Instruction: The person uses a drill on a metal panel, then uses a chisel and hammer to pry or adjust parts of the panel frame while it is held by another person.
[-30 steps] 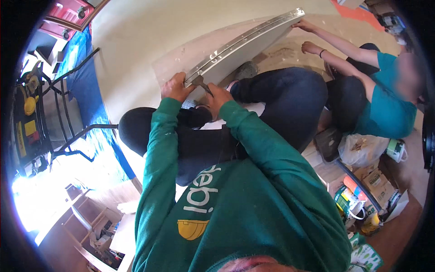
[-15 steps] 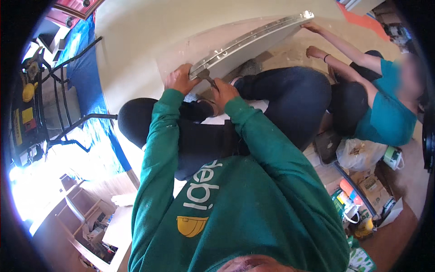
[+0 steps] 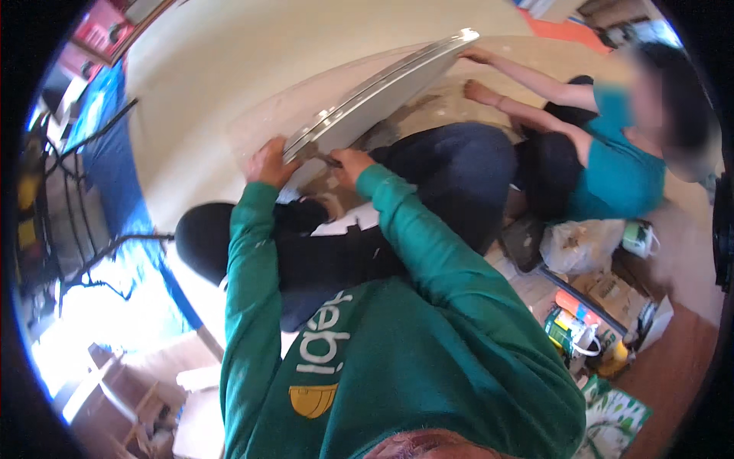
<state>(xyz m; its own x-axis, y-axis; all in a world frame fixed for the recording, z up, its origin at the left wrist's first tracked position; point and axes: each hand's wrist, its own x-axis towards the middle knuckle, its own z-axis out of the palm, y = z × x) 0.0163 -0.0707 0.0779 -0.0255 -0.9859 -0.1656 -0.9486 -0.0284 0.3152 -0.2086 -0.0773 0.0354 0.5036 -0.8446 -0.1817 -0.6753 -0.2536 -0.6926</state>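
Right of the metal-edged panel point(image 3: 382, 99), a clear bag point(image 3: 604, 233) holds something brownish point(image 3: 572, 239).

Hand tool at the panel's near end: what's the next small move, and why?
Perhaps ease the hand tool gently against the panel: the right hand holds it with its head close to the near end, the left hand is at that same end, and a co-worker's hand is at the far end.
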